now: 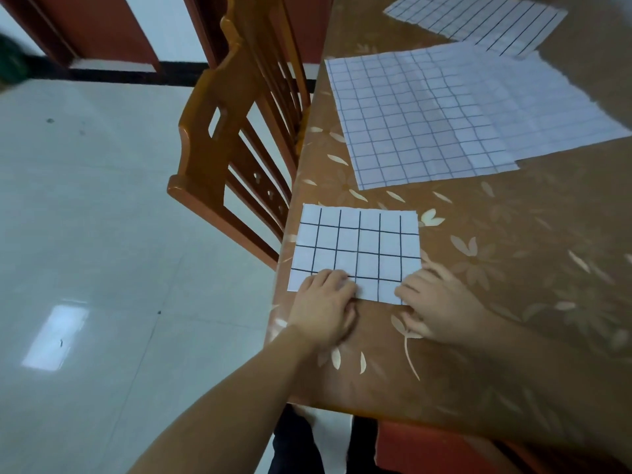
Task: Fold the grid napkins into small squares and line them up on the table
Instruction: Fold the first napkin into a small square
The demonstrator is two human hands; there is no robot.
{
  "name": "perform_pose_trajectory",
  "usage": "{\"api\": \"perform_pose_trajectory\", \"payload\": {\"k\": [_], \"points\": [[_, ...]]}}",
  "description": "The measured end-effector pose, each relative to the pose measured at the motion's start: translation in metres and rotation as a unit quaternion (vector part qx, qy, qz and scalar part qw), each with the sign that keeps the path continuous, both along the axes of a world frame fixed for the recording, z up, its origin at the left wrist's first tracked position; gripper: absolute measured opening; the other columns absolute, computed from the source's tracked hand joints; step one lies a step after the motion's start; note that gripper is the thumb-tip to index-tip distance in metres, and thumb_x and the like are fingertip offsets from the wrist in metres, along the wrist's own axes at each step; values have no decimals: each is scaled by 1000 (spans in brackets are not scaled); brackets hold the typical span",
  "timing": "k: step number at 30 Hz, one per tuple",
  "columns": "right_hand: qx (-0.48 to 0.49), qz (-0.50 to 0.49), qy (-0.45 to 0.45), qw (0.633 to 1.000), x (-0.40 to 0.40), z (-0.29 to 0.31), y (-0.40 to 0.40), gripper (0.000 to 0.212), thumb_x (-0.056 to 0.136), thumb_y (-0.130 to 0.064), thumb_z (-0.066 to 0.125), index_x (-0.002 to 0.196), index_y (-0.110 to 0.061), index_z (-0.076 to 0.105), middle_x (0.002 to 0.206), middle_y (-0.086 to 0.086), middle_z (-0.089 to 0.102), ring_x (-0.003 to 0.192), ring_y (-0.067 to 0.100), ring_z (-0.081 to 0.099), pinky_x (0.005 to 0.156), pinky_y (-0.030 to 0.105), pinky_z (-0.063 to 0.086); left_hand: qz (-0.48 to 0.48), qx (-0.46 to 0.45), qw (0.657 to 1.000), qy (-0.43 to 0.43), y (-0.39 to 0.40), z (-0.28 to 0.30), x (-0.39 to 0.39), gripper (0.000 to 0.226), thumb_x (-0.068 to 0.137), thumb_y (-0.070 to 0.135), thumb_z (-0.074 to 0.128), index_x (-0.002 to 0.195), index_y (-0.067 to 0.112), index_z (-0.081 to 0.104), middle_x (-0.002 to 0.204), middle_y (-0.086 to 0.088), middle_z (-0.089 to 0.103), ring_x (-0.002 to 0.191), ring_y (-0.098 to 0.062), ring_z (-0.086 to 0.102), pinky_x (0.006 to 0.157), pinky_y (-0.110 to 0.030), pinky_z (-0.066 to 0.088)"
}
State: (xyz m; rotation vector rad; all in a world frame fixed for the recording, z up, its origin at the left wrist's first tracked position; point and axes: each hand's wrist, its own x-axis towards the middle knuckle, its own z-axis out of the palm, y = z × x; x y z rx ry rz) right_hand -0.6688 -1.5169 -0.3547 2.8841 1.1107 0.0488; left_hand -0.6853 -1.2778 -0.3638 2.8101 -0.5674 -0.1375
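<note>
A folded grid napkin (357, 244), a small white square with dark lines, lies near the table's left edge. My left hand (325, 307) presses its near left edge with fingers flat. My right hand (432, 304) rests on its near right corner, fingers spread on the paper and the table. Farther back lies a large unfolded grid napkin (410, 121), overlapping another sheet (554, 107) to its right. A third grid napkin (478, 18) sits at the far edge of the view.
The table (496, 268) has a brown floral cover, and its left edge runs close to the folded square. A wooden chair (239, 131) stands against that edge. Glossy white floor tiles (102, 234) lie to the left.
</note>
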Motion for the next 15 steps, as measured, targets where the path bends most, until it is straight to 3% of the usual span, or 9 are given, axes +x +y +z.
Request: {"api": "perform_pose_trajectory", "payload": {"k": [4,6,10,12,15], "points": [[-67,-1,-25,997,7,-3,-2,13,63,-22,70,69,-17,59,69,0,56,67,23,57,72,35,39,26,-4,999,36,-7,6,-4,35,80,37,40,99,18,64,116,-3,61,106,-26,56,91,-39,44],[-62,-17,-16,998,9,0,6,10,62,-22,65,65,-16,58,69,0,55,66,23,55,66,34,36,42,-21,998,48,-11,9,-4,28,81,29,49,100,14,64,116,-5,61,107,-27,55,92,-39,43],[80,-131,42,987,-6,16,20,20,70,-30,39,61,-15,49,64,-1,50,53,19,44,58,28,29,-6,2,1000,13,-16,13,-7,30,64,19,63,93,21,67,103,2,64,96,-25,58,79,-35,45],[140,-182,53,972,-22,21,25,17,73,-31,35,64,-19,42,65,-4,45,54,18,37,59,29,27,-22,14,1000,-6,-18,16,-13,34,61,24,65,94,28,65,99,7,63,86,-21,55,70,-33,42],[179,-190,105,960,-47,26,33,17,79,-33,33,72,-20,41,72,-9,43,64,17,43,65,33,34,-9,32,999,-4,-20,17,-17,23,61,23,64,83,30,66,83,8,63,72,-18,59,62,-29,44]]}}
